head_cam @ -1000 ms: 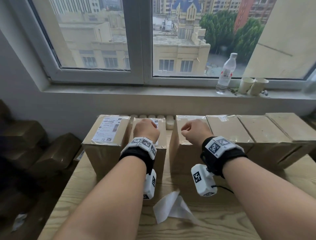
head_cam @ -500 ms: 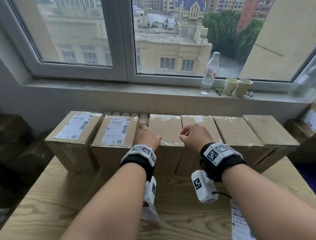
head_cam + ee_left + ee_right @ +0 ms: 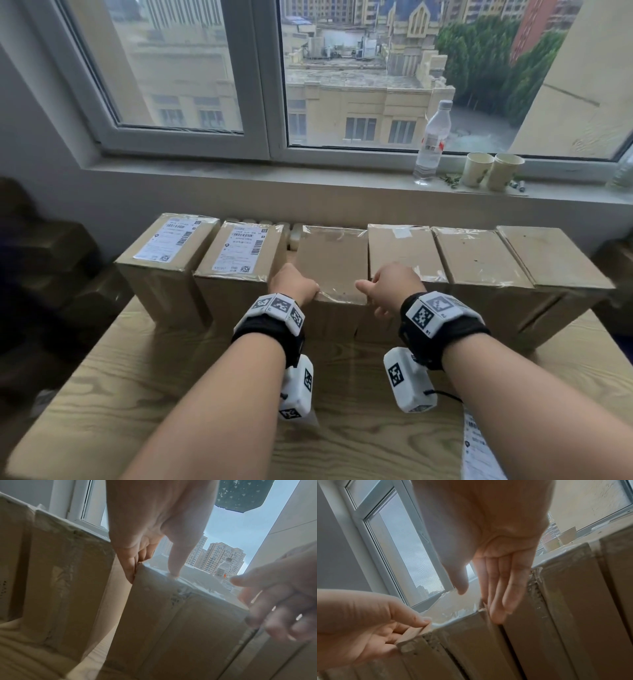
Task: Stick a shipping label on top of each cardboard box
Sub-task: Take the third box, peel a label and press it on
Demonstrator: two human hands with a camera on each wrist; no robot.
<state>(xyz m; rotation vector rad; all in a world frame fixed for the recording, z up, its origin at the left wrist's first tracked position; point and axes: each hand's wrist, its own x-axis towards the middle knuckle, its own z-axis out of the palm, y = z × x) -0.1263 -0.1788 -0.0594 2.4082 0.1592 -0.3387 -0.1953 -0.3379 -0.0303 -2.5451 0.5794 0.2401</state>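
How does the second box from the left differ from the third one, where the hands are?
1. The second box carries a white shipping label on top; the third box has a bare cardboard top.
2. The left hand and right hand are at the third box's near top corners, the left hand gripping its corner; the second box is untouched.
Both are brown, taped, upright, in the same row on the wooden table.
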